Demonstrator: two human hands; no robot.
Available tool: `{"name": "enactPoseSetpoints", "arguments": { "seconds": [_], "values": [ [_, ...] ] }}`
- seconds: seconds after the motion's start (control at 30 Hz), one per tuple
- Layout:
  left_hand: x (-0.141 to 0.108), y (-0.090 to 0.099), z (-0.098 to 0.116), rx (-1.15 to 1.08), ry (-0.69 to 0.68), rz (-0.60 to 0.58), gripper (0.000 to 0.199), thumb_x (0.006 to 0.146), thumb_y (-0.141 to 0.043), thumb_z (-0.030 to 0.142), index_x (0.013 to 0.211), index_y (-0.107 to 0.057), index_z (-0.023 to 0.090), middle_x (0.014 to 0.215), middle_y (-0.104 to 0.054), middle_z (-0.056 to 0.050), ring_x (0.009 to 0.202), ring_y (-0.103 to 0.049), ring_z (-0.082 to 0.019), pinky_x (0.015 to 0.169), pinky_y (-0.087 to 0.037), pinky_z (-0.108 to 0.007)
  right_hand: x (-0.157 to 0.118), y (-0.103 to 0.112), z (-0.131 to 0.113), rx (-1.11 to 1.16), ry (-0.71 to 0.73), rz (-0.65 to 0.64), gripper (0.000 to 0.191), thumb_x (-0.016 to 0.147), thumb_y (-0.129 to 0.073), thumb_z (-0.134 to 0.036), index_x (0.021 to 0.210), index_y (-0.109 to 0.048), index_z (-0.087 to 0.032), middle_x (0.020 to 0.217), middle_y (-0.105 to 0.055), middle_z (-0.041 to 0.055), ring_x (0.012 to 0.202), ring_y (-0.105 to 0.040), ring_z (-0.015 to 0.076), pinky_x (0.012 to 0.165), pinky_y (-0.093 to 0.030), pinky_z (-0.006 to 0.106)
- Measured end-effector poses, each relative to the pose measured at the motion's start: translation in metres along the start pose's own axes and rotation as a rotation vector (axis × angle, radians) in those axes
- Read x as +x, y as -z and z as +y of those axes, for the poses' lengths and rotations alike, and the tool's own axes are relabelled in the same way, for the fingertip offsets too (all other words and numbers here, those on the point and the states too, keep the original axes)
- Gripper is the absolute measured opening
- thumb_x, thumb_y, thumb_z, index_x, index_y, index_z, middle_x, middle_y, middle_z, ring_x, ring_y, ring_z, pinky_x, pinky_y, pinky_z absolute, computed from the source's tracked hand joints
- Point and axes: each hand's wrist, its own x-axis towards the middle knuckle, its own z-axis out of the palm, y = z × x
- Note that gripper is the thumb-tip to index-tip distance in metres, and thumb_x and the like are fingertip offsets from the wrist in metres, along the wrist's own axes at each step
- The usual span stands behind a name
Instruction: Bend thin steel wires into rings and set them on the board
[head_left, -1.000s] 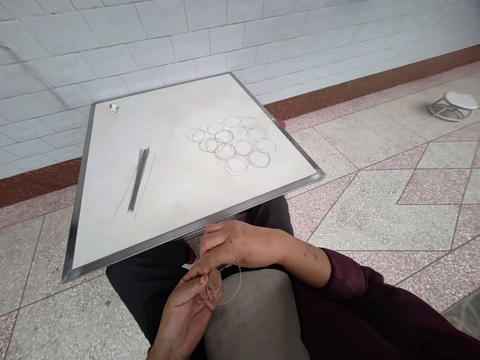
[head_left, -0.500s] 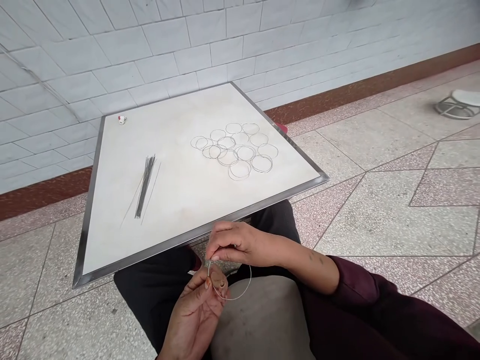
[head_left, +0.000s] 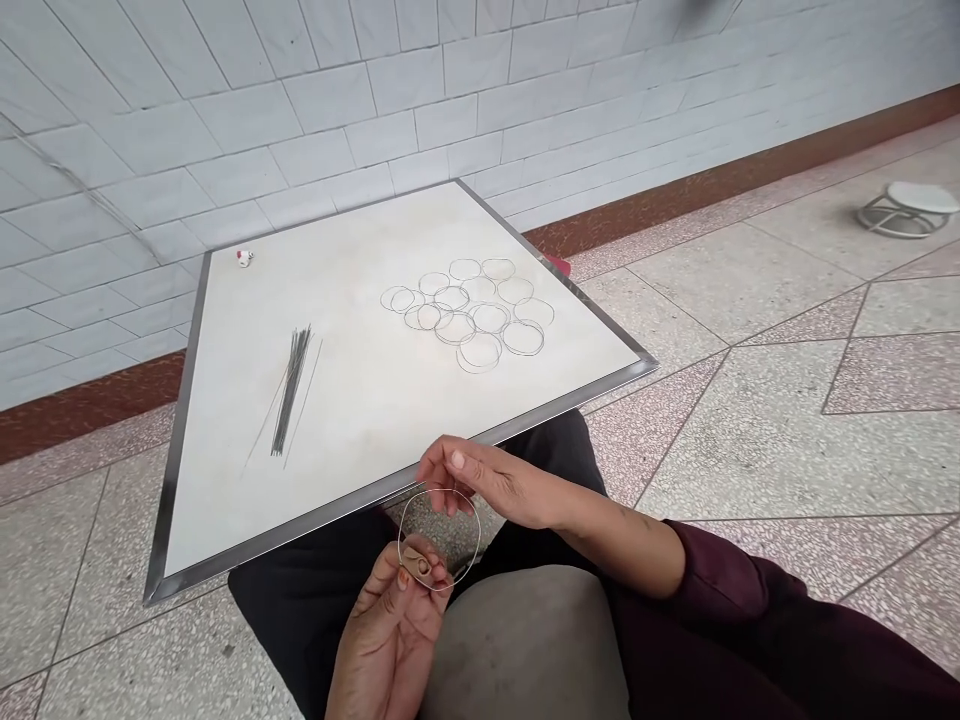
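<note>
Between the thumb and fingers of my left hand (head_left: 394, 620) is a thin wire ring (head_left: 480, 540), held upright above my lap. Behind the ring's top, my right hand (head_left: 487, 480) has its fingers loosely bent and its thumb apart, with nothing seen in its grasp. Whether its fingers touch the ring I cannot tell. On the white table (head_left: 360, 400), a cluster of overlapping wire rings (head_left: 480, 350) lies to the right. A bundle of straight wires (head_left: 290, 395) lies to the left, with a few loose wires beside it.
A small white and red object (head_left: 244, 258) sits near the table's far left corner. The table has a metal edge (head_left: 405, 482) close to my knees. A tiled wall (head_left: 330, 100) stands behind it. A round stool (head_left: 911, 205) is on the floor at the far right.
My right hand has let go of the ring's top and its fingers have spread. The ring, still in my left hand, has shifted a little left and up and turned more toward me.
</note>
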Motion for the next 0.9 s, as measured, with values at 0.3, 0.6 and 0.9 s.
{"name": "enactPoseSetpoints", "arguments": {
  "seconds": [0.3,0.6,0.9],
  "values": [
    [0.003,0.001,0.003,-0.102,-0.127,0.037,0.021,0.062,-0.089,0.023,0.070,-0.069,0.021,0.076,-0.070,0.001,0.074,-0.067,-0.013,0.079,-0.058,-0.030,-0.001,-0.009,0.014,0.459,-0.085,-0.142,0.036,0.085,-0.071,-0.044,0.101,-0.059,-0.015,0.079,-0.063,-0.0006,0.063,-0.059,0.0065,0.056,-0.044,0.016],
    [0.001,-0.003,0.003,-0.205,-0.216,0.013,0.022,0.064,-0.089,0.023,0.074,-0.069,0.024,0.078,-0.070,0.003,0.079,-0.069,-0.014,0.087,-0.058,-0.033,0.002,-0.022,0.025,0.646,-0.080,-0.059,0.023,0.080,-0.079,-0.024,0.095,-0.066,-0.013,0.082,-0.072,0.0017,0.068,-0.069,0.0079,0.066,-0.055,0.020],
    [0.002,-0.007,0.003,-0.203,-0.297,0.029,0.025,0.062,-0.090,0.020,0.072,-0.068,0.023,0.076,-0.064,0.003,0.072,-0.064,-0.011,0.081,-0.057,-0.026,0.001,-0.032,0.027,0.619,-0.067,0.009,0.023,0.078,-0.081,-0.022,0.093,-0.066,-0.014,0.089,-0.072,0.0027,0.075,-0.067,0.0094,0.070,-0.050,0.022]
  ]
}}
